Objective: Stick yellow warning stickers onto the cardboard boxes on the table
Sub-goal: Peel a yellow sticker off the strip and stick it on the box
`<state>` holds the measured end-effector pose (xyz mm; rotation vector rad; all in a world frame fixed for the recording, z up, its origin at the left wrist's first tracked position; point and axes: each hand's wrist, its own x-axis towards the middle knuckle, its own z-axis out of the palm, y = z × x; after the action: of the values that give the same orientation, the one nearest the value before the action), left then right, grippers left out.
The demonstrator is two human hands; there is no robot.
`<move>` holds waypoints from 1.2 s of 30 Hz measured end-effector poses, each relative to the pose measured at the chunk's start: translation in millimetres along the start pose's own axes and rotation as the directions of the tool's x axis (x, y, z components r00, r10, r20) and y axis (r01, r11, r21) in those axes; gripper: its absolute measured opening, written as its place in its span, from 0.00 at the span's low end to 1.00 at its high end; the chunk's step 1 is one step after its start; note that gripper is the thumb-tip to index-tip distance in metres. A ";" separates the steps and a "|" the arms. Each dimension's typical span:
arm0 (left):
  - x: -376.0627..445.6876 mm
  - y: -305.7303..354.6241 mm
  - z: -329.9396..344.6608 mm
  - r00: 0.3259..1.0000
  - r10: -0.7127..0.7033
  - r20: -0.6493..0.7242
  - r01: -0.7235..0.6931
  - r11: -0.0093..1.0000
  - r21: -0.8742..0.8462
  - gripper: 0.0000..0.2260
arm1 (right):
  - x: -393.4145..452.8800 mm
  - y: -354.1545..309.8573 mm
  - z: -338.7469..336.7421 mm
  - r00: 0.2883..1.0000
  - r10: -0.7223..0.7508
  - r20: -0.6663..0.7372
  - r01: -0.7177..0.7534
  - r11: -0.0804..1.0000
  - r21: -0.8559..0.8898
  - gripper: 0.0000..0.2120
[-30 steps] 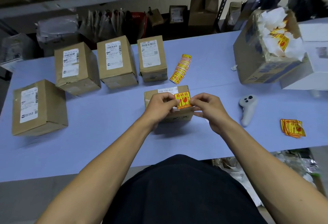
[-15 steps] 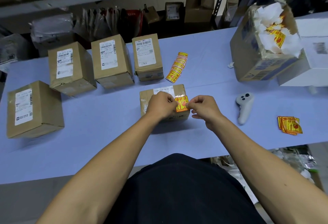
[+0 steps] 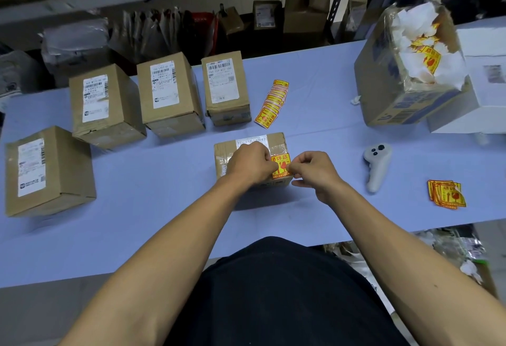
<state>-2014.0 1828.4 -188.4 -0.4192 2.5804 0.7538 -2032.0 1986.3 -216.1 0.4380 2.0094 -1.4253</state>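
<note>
Your left hand point(image 3: 250, 166) rests curled on top of the small cardboard box point(image 3: 247, 143) at the counter's point(image 3: 164, 222) near edge, its fingers bent down onto the yellow warning sticker point(image 3: 280, 164), which lies flat on the box's taped lid. Your right hand point(image 3: 315, 173) sits just right of it, thumb and forefinger pinched at the sticker's right edge; whether they grip paper there, I cannot tell. The sticker is glossy yellow with red characters reading 易碎品 and a red glass symbol. Beyond your fingers a white label strip on the box shows "159" and "170". Farther past your left fingers stand four matte brown boxes point(image 3: 169, 93) with white barcode labels. A fanned strip of stickers point(image 3: 271, 106) lies beyond your fingers; a loose stack point(image 3: 446, 193) lies well right of them.
</note>
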 end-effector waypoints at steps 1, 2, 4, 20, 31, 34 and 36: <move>0.3 0.4 0.3 1.000 0.001 -0.001 -0.001 1.000 0.003 0.13 | 0.3 0.4 -0.1 1.000 -0.003 0.009 0.003 1.000 0.007 0.05; 0.7 0.6 0.9 1.000 0.005 -0.002 -0.005 1.000 0.010 0.13 | 0.6 0.8 -0.1 1.000 -0.004 0.014 0.004 1.000 0.018 0.06; 2.1 0.5 1.6 1.000 0.018 -0.006 -0.018 0.999 0.034 0.13 | 1.6 1.9 0.5 1.000 -0.006 0.016 0.006 0.999 0.039 0.06; -5.7 -64.9 21.9 0.962 0.227 -0.154 -0.183 0.950 0.253 0.31 | 7.6 15.5 26.7 0.984 -0.179 0.017 0.178 0.961 -0.212 0.26; -4.3 -88.1 12.9 0.942 -0.322 -0.100 0.163 0.693 -0.703 0.38 | 30.2 10.7 25.4 0.997 -0.063 0.046 0.065 0.997 -0.041 0.37; 0.5 -87.8 16.3 0.942 -0.332 0.053 0.224 0.503 -0.834 0.28 | 38.2 5.5 41.0 0.997 -0.052 0.054 0.056 0.995 -0.081 0.35; 3.4 -87.6 19.9 0.948 -0.316 0.042 0.193 0.463 -0.865 0.21 | 40.6 6.3 46.7 0.996 -0.083 0.035 0.087 0.988 -0.129 0.30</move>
<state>-1976.5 1768.3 -243.7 -1.1540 1.9289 1.9394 -2044.6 1941.7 -257.6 0.2763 2.1041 -1.3323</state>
